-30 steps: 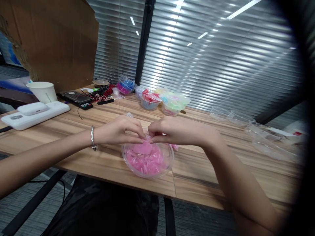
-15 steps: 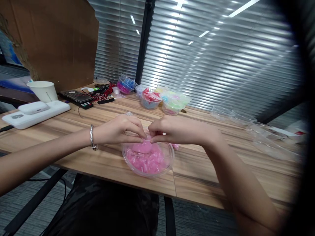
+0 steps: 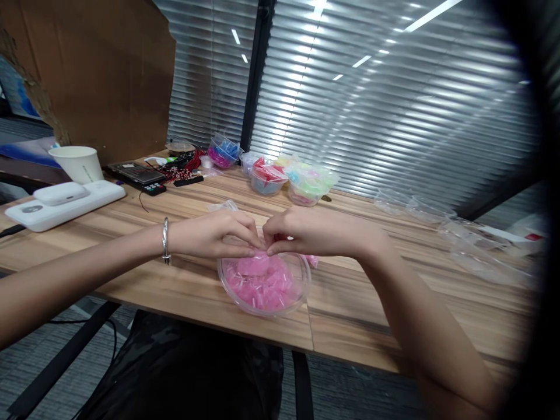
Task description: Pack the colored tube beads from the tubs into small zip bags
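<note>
While pinching a pink film piece (image 3: 254,266) with the fingertips of the left hand (image 3: 227,233) and the right hand (image 3: 301,230), nearly together over the far side of the clear bowl (image 3: 301,280), already having a pink pile (image 3: 262,290) inside that bowl. Not yet letting go of the piece; having another pink bit (image 3: 312,261) lying just behind the bowl, to its right, on the bench (image 3: 350,303). Showing too little to tell how finished the pinched piece is.

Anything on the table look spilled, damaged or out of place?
A pink piece lies outside the clear plastic bowl, by its right far rim, apart from the pink pieces inside. The brown cardboard at left has a ragged, torn-looking edge. I see no liquid spill.
</note>
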The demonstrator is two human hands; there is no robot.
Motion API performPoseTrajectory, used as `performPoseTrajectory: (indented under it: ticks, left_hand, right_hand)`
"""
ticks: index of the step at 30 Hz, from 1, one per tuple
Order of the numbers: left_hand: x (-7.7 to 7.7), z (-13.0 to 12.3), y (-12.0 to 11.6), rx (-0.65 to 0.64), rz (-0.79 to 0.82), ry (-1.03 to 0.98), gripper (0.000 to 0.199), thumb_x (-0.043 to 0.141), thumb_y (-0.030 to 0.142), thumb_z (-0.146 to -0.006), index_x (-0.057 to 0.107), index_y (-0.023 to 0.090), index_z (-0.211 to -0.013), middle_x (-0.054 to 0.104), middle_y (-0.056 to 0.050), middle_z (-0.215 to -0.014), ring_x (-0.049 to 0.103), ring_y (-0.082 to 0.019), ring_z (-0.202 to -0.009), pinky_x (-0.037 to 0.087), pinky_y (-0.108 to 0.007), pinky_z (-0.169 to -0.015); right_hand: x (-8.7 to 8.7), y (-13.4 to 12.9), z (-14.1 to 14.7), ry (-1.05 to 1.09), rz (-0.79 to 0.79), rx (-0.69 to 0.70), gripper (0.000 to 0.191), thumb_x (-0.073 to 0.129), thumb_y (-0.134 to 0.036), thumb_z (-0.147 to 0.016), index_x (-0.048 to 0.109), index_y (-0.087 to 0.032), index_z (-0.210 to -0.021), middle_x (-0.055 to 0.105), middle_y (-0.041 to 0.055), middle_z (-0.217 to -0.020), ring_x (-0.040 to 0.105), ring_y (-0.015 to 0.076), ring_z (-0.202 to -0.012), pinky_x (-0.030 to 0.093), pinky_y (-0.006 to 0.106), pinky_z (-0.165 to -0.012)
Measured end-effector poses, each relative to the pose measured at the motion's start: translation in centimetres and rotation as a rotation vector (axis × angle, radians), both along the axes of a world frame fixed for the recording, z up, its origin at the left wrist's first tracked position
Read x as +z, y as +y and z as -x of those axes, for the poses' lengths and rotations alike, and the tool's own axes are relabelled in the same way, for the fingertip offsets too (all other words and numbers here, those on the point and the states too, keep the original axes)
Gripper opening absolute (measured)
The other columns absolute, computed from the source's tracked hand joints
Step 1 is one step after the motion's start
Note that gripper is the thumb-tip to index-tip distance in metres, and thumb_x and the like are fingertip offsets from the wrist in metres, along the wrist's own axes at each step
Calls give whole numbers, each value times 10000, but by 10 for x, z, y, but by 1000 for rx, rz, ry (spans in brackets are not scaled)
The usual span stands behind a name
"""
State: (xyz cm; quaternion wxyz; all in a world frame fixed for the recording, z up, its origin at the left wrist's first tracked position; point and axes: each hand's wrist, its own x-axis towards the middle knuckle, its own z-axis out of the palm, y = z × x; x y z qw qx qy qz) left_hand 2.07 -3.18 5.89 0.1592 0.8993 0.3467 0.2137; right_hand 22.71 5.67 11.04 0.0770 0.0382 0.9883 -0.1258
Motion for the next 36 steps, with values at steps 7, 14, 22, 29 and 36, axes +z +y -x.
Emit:
performPoseTrajectory:
  ticks: [7,14,22,29,36]
  left_hand:
    - [4,-1,0,14,34,32,198,543,220,-922,691,205,-1054,669,-67,-1022,622,-150,-907,480,-249,-816]
    - [9,5,-2,50,-22,-80,225,597,213,-892,700,237,-1090,683,-61,-1017,635,-162,-916,501,-275,-826]
    - [11,0,-3,146,-3,-373,179,679,180,-831,734,214,-998,718,-60,-991,670,-180,-939,547,-309,-859]
    - [4,-11,-6,280,-20,-666,251,757,194,-758,662,167,-989,711,-34,-924,691,-148,-845,588,-234,-724]
    - [5,-12,-10,300,-77,-643,259,769,207,-747,624,157,-956,684,-9,-847,691,-119,-774,573,-192,-699]
  right_hand:
    - [-3,4,2,19,-26,54,171,500,-251,-939,563,-163,-807,579,-11,-728,472,95,-615,304,234,-547]
    - [1,12,1,63,189,121,133,537,-239,-909,549,-163,-800,531,-34,-695,457,82,-610,327,220,-557]
    - [4,19,-3,209,306,110,130,548,-111,-840,509,-157,-725,464,-46,-682,428,80,-646,335,211,-589]
    - [9,15,-5,260,349,51,190,515,-192,-895,487,-159,-709,443,-40,-679,403,77,-622,323,210,-574]
    - [11,6,-5,209,150,-34,67,522,-189,-866,508,-172,-803,505,-31,-735,434,90,-638,305,224,-566]
